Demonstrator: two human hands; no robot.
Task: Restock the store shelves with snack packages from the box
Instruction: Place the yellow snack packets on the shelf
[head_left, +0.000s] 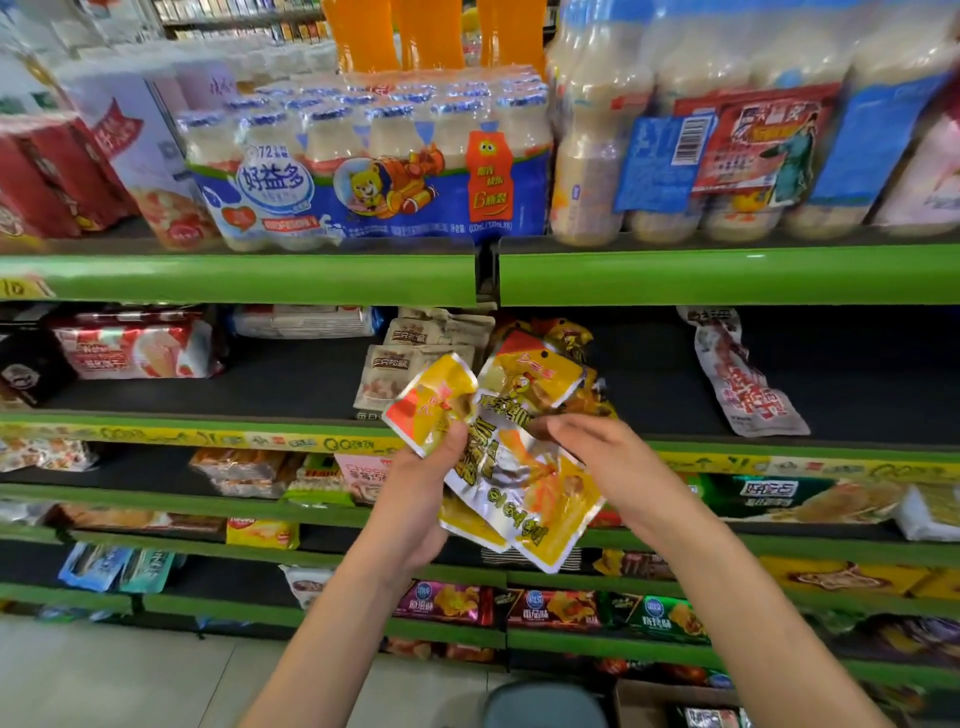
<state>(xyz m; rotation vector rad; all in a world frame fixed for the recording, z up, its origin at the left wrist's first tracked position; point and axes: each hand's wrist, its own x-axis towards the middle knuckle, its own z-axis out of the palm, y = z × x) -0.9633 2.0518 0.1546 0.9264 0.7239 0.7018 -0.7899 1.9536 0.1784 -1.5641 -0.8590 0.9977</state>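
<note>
My left hand (423, 499) grips a fanned bunch of yellow snack packets (511, 467) from below, thumb on the front of the leftmost packet. My right hand (597, 457) reaches in from the right, its fingers touching the upper edge of the middle packet. The bunch hangs in front of the second green shelf (249, 434), where more yellow packets (566, 338) and beige nut packets (410, 364) lie. A cardboard box (675, 704) with packets inside shows at the bottom right, partly cut off.
The top shelf (260, 275) carries multipacks of yoghurt drink bottles (363, 166). A white and red packet (737, 374) lies on the right of the second shelf. Lower shelves hold chips and biscuits. A grey round object (545, 706) stands on the floor below.
</note>
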